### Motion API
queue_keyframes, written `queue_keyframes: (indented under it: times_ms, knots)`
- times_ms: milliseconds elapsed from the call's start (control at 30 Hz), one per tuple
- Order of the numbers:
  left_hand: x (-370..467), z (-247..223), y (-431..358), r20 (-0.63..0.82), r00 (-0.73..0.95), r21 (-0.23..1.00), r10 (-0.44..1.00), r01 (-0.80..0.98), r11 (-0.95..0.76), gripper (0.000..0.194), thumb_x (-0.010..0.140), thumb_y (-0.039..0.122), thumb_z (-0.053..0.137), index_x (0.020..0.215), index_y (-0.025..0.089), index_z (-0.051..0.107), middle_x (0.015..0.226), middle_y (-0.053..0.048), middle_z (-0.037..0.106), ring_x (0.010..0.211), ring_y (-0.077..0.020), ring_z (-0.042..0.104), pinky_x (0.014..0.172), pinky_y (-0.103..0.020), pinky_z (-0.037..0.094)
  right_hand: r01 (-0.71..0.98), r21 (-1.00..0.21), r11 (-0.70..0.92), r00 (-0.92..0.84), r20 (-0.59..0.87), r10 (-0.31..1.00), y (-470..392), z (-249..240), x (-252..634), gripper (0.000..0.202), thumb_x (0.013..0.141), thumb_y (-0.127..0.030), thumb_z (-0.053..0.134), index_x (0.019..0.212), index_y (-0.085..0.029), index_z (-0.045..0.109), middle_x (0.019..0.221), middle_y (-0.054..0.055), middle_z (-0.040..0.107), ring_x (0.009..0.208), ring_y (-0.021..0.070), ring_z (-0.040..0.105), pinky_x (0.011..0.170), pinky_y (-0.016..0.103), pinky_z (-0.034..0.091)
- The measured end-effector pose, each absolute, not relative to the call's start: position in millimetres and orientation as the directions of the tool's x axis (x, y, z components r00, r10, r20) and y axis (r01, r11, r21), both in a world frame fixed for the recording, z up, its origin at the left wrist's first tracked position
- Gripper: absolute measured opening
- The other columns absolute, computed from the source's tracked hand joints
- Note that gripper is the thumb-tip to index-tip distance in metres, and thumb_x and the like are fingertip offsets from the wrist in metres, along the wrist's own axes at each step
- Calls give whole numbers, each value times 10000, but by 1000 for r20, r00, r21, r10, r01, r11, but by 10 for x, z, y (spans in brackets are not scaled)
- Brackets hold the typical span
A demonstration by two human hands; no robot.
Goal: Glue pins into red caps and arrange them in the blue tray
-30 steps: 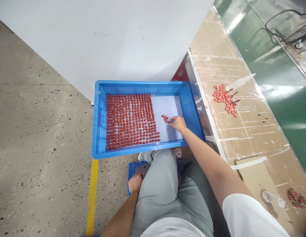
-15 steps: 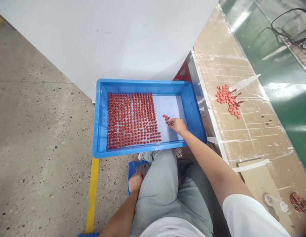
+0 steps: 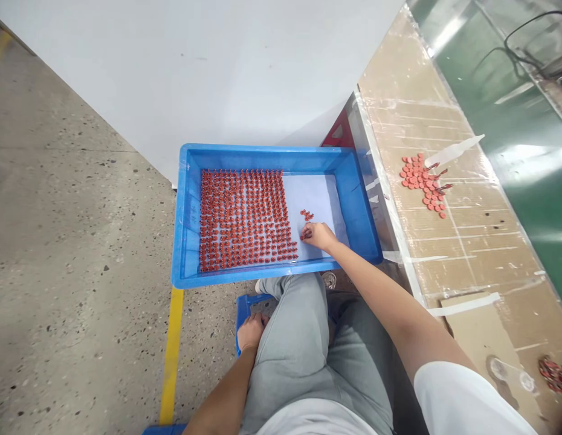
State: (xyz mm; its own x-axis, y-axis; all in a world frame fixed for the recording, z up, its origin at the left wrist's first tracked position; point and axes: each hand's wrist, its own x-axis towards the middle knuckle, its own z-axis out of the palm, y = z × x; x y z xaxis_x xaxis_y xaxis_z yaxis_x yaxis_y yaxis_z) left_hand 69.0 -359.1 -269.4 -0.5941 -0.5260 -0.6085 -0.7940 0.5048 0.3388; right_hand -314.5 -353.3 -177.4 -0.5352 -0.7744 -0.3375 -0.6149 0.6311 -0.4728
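Note:
A blue tray [image 3: 353, 199] holds dense rows of small red parts [image 3: 245, 217] on its left side, over a white sheet [image 3: 324, 193]. My right hand [image 3: 319, 235] is over the sheet, its fingers pinched on a small red part [image 3: 304, 233] near the ends of the lower rows. A few loose red parts [image 3: 307, 214] lie on the sheet just above that hand. My left hand [image 3: 251, 331] rests at the edge of a blue stool beside my left leg, with its fingers curled and partly hidden.
The cardboard-covered table [image 3: 480, 254] at right carries a cluster of red discs [image 3: 414, 172], a dark red pile [image 3: 554, 374] and a clear plastic piece [image 3: 510, 374]. A white panel [image 3: 217, 72] stands behind the tray. A yellow line [image 3: 172, 356] marks the floor.
My right hand has moved slightly down and left, away from the loose red parts, with a red part in its fingers. My left hand stays in place.

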Motion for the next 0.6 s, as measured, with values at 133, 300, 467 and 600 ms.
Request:
queue_keyframes:
  times_ms: [133,300,467,600]
  knots:
    - [685,-2701,-3589,-612,-584,331,-533,-801,499,273,887,278,406,852,168,653,954,-104,697,899,-215,616,689,-306,398,-624,-517,586,-489,-326,-809,-3652,-1840,-3125,240,646,-97,691,865,-195,683,783,-22,733,733,118,693,704,185,511]
    - [681,-2723,-3585,-619,-573,318,-536,-808,496,255,889,277,420,850,184,654,950,-95,696,901,-204,620,702,-298,394,-629,-544,555,-469,-304,-829,-3710,-1907,-3111,238,651,-108,696,872,-197,683,794,-16,733,729,124,694,705,196,520]
    - [677,-2720,-3587,-624,-570,311,-535,-809,498,239,889,265,429,845,186,649,944,-92,694,895,-191,622,712,-290,395,-633,-549,546,-462,-298,-835,-3708,-1929,-3113,242,643,-115,709,869,-196,686,794,-14,732,720,126,693,701,199,521]
    - [674,-2705,-3589,-628,-569,307,-532,-808,502,243,889,269,428,845,190,653,945,-86,693,895,-187,618,716,-289,400,-628,-546,554,-471,-300,-829,-3708,-1941,-3100,248,645,-114,708,876,-202,691,794,-19,732,726,124,691,689,192,519]
